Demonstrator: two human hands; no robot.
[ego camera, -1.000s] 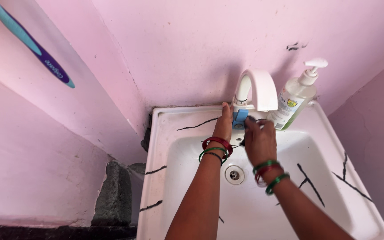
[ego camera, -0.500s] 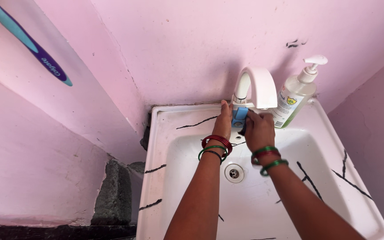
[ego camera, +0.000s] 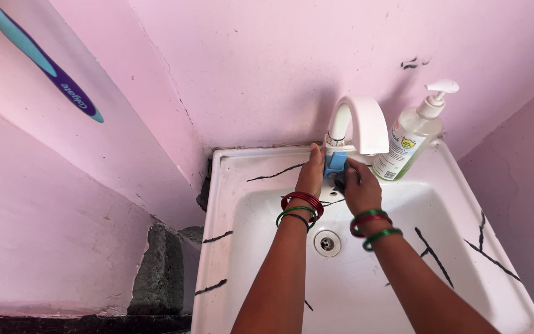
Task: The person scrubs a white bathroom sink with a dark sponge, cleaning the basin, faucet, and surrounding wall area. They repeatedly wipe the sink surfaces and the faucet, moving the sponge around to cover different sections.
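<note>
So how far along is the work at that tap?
It is under way, not finished. In hand: the left hand rests on the blue tap handle while the right hand presses something dark against the white tap base. No water shows at the spout, and the basin looks dry. Black streaks on the basin remain. The soap pump bottle stands untouched.

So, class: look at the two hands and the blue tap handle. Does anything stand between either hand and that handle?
Nothing visible does. The left hand touches the blue tap handle from its left, and the right hand is against it from the right. The soap bottle stands off to the side.
</note>
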